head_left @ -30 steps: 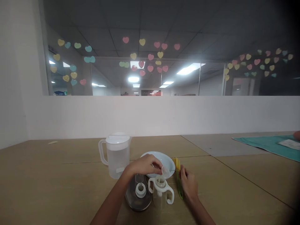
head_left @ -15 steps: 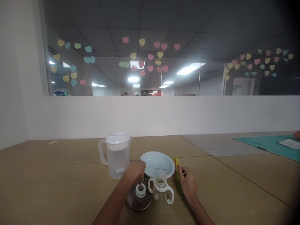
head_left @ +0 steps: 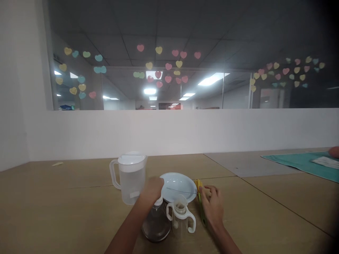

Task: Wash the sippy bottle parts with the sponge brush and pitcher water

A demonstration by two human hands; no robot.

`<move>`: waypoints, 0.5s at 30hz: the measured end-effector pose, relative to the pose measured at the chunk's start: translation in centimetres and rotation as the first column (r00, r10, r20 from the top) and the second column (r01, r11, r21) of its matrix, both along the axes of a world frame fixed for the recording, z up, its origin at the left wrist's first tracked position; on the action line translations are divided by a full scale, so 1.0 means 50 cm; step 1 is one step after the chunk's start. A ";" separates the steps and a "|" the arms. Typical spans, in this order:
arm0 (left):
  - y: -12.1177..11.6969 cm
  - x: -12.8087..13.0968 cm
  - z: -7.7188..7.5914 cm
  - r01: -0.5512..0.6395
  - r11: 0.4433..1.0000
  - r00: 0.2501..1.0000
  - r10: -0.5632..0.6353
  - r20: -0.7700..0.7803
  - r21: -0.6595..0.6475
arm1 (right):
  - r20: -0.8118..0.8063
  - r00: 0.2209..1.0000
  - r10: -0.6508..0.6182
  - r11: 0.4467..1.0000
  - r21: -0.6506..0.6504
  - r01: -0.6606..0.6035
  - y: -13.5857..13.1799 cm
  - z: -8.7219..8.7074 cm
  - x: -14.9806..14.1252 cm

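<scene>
My left hand (head_left: 153, 188) is closed at the top of a round, clear-walled vessel (head_left: 156, 225) with a white neck and a dark base; my fingers hide part of it. Beside this stands a clear bottle (head_left: 180, 218) with two white handles and an uncovered mouth. My right hand (head_left: 213, 206) has its thumb and forefinger closed on a brush (head_left: 202, 210) with a green handle and yellow head, its other fingers loosely bent. A thin dark wire (head_left: 181, 191) runs from near those fingertips across a pale blue plate (head_left: 174, 176); where it ends is hidden.
A translucent plastic jug (head_left: 132, 185) stands behind my left forearm. Far right, a teal cloth (head_left: 293, 162) carries a white sheet (head_left: 327, 162), with part of another person's hand (head_left: 334, 152) at the edge. A white wall with a window closes off the table's back.
The vessel's white neck has shifted away from me under my left hand and is now partly covered. The wire's free end has moved left over the plate. My right hand's outer fingers have loosened slightly.
</scene>
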State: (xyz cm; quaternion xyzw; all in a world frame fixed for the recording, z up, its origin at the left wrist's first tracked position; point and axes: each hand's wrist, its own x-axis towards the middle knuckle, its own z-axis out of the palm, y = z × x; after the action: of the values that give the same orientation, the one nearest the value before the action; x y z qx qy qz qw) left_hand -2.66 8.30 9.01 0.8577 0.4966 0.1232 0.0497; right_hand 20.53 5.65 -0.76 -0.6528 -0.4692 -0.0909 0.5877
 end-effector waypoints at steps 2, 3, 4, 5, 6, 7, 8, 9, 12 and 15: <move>-0.015 -0.007 0.036 -0.009 0.994 1.000 0.009 -0.007 0.113 | -0.019 1.000 -0.023 0.991 0.132 0.026 -0.008 0.008 -0.007; -0.023 -0.005 0.051 0.006 0.982 1.000 -0.006 0.001 0.191 | 0.011 1.000 -0.028 0.977 0.213 0.025 -0.013 0.011 -0.013; -0.032 0.001 0.063 0.032 0.960 0.999 -0.038 0.014 0.279 | 0.068 0.997 -0.029 0.957 0.290 0.008 -0.020 0.014 -0.020; -0.042 0.010 0.069 0.068 0.932 0.996 -0.084 0.029 0.356 | 0.147 0.989 -0.027 0.936 0.350 -0.027 -0.026 0.015 -0.028; -0.052 0.023 0.070 0.110 0.902 0.990 -0.138 0.039 0.418 | 0.235 0.972 -0.019 0.919 0.387 -0.075 -0.032 0.015 -0.035; -0.062 0.038 0.067 0.156 0.874 0.980 -0.195 0.038 0.460 | 0.323 0.946 -0.006 0.906 0.402 -0.131 -0.038 0.014 -0.042; -0.072 0.055 0.060 0.210 0.851 0.968 -0.249 0.018 0.481 | 0.403 0.915 0.010 0.897 0.401 -0.187 -0.042 0.012 -0.047; -0.082 0.073 0.050 0.271 0.823 0.954 -0.299 -0.026 0.500 | 0.471 0.882 0.029 0.888 0.392 -0.239 -0.045 0.010 -0.051; -0.111 0.120 0.015 0.420 0.699 0.904 -0.376 -0.203 0.579 | 0.559 0.826 0.068 0.844 0.410 -0.347 -0.042 0.003 -0.048; -0.135 0.146 -0.006 0.480 0.547 0.872 -0.386 -0.301 0.686 | 0.550 0.834 0.042 0.771 0.513 -0.378 -0.030 -0.001 -0.029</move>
State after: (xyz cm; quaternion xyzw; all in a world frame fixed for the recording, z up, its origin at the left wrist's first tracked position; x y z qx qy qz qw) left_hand 4.64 1.54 8.69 0.9026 0.1769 0.2487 -0.3034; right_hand 19.09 4.16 -0.79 -0.3246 -0.6259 -0.3350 0.6251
